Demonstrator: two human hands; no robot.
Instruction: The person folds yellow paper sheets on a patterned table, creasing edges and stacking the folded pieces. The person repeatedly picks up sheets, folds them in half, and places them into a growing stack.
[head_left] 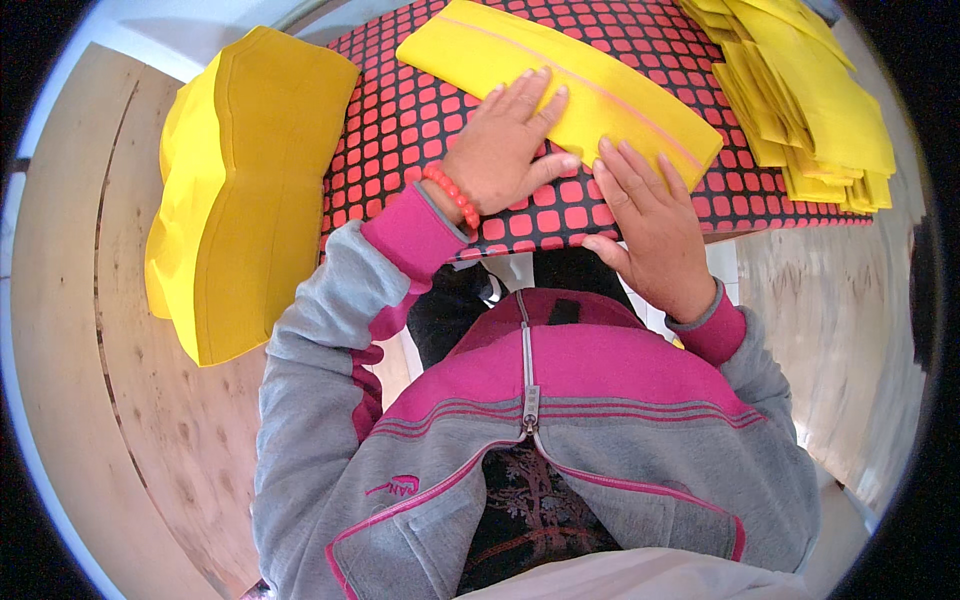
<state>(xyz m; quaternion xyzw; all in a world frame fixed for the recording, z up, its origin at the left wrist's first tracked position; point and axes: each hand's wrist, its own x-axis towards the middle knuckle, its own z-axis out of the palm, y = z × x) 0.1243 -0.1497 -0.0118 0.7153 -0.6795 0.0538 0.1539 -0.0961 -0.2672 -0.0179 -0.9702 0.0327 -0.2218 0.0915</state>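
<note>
A folded yellow fabric piece (590, 75) with a thin pinkish line along its length lies slantwise on a red-and-black patterned cloth (400, 130). My left hand (510, 140), with a red bead bracelet at the wrist, rests its outstretched fingers on the near edge of the fabric. Beside it, my right hand (650, 225) lays its fingertips on the same edge further right, the palm over the patterned cloth. Both hands are flat, with fingers extended and nothing gripped. The underside of the fabric is hidden.
On the left, a larger yellow fabric piece (270, 170) overhangs the cloth onto a wooden board (150, 400). A pile of folded yellow fabric pieces (810, 110) sits at the far right. Another pale wooden surface (830, 310) runs along the right side.
</note>
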